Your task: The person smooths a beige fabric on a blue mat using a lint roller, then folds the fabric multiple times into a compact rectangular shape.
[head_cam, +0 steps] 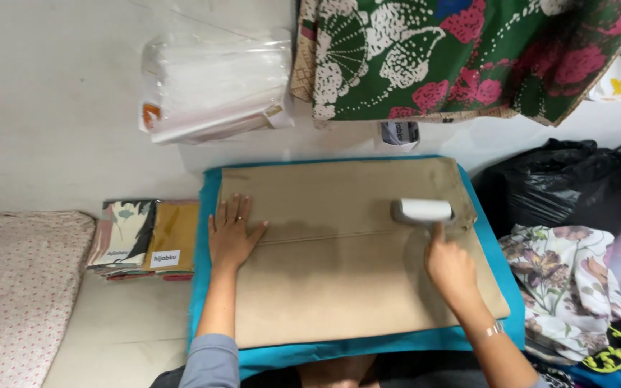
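two hands work on a folded tan cloth (353, 266) that lies flat on a teal mat (494, 237) spread over the pale surface (52, 108). the left hand (233, 233) rests palm down with fingers spread on the cloth's left edge, holding nothing. the right hand (451, 266) grips the handle of a white lint roller (422, 210), whose head lies on the cloth near its upper right corner. the cloth is plain, smooth, with one straight crease running across its middle. a clear plastic bag (217, 82) near the top holds a stack of white sheets. a black bin bag (562, 187) on the right is bulging; its contents are hidden. packaged scarves (145, 237) lie in a small pile left of the mat, and a green flowered fabric (454, 50) hangs above. flowered clothes (562, 287) are heaped at the lower right.
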